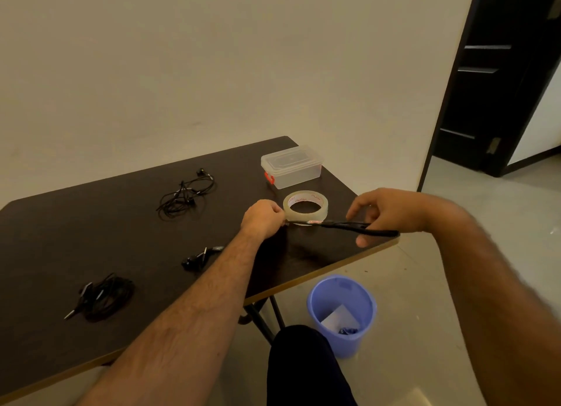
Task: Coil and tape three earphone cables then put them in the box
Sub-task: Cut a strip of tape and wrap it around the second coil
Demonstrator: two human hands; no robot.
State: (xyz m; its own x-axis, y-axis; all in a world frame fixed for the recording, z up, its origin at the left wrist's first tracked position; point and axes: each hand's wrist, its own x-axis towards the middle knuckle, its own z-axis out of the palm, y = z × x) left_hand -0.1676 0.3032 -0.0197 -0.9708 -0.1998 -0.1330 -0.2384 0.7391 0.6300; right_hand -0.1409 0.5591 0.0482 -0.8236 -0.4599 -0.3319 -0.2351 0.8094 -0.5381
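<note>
A roll of clear tape [305,206] lies flat on the dark table [91,223]. My left hand [262,218] pinches a short strip pulled from the roll. My right hand [391,213] holds black scissors [358,227], blades pointing left at the strip. Three black earphone cables lie on the table: a loose tangle [185,194] at the back, a coiled bundle [106,296] at the front left, and a small bundle [198,258] partly hidden behind my left forearm. A clear plastic box [291,166] with a red latch stands shut behind the tape.
The table's right edge [318,272] runs just under my right hand. A blue bin [341,313] with scraps stands on the floor below it. My dark-clad knee [303,366] is at the bottom. A dark door [485,81] stands at the right.
</note>
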